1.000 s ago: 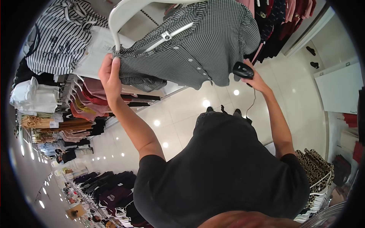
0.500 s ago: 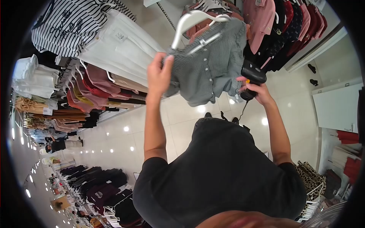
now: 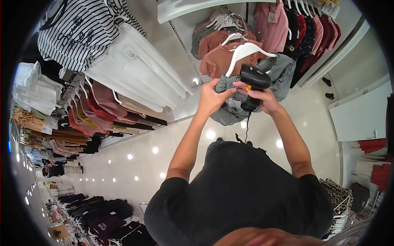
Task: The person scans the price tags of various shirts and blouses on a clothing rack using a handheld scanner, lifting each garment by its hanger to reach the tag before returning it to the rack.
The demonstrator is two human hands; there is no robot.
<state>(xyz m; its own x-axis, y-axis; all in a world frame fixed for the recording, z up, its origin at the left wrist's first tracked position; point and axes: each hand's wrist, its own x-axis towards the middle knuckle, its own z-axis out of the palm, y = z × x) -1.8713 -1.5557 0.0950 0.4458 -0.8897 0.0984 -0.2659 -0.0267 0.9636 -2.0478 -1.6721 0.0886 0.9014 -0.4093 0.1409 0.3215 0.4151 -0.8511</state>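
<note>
A grey striped blouse [image 3: 283,78] hangs bunched on a white hanger [image 3: 246,50] in front of me. My left hand [image 3: 212,97] pinches the blouse near its collar, just under the hanger's left arm; some fingers are hidden by the cloth. In my right hand [image 3: 266,100] is a black barcode scanner [image 3: 255,78], closed around its handle. The scanner's head is in front of the blouse and hides part of it. A dark cord runs down from the handle toward my body. The two hands are close together, their fingertips almost meeting.
Behind the blouse, salmon-coloured tops [image 3: 221,55] hang on a wall rail, with pink shirts [image 3: 273,24] to their right. A striped top [image 3: 78,35] and white trousers [image 3: 131,61] hang at left. A white cabinet [image 3: 361,110] stands at right. A person [image 3: 61,169] is far left.
My left hand has moved right and down with the blouse, closer to the scanner. The blouse has turned and bunched up. The scanner has shifted left, in front of it.
</note>
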